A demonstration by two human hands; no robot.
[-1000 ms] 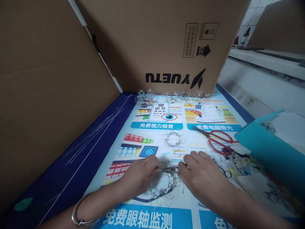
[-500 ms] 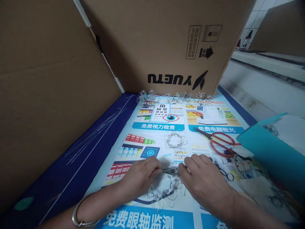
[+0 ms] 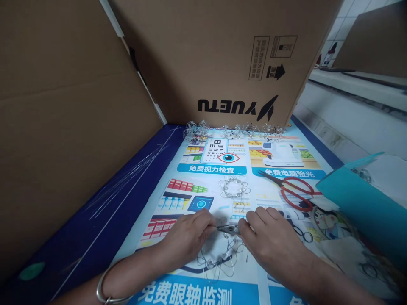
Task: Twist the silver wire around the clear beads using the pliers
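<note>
Low in the middle, on a printed sheet [image 3: 251, 202], 1 beaded wire ring [image 3: 225, 256] with clear beads and thin loops sticking out all round. At the upper edge of the ring, a pair of pliers [image 3: 227, 229], nearly level, with tips toward the left. Right hand [image 3: 270, 237] curled closed around the handle end of the pliers, mostly hiding that end. Left hand [image 3: 192, 233] pinched narrow right at the tips; contents of the pinch too hidden to tell. Around the left wrist, 1 silver bracelet [image 3: 101, 290]. Just beyond the hands, a 2nd beaded ring [image 3: 235, 195], flat on the sheet. Farther right, red-handled scissors [image 3: 282, 183] with blades toward the upper left, near a blue box [image 3: 362, 201]. Off to the left, thin loose strands [image 3: 129, 182] across a dark blue border [image 3: 95, 250]. At the far edge, a row of wire pieces [image 3: 233, 131] along the foot of an upright cardboard panel [image 3: 184, 59] with upside-down lettering.
</note>
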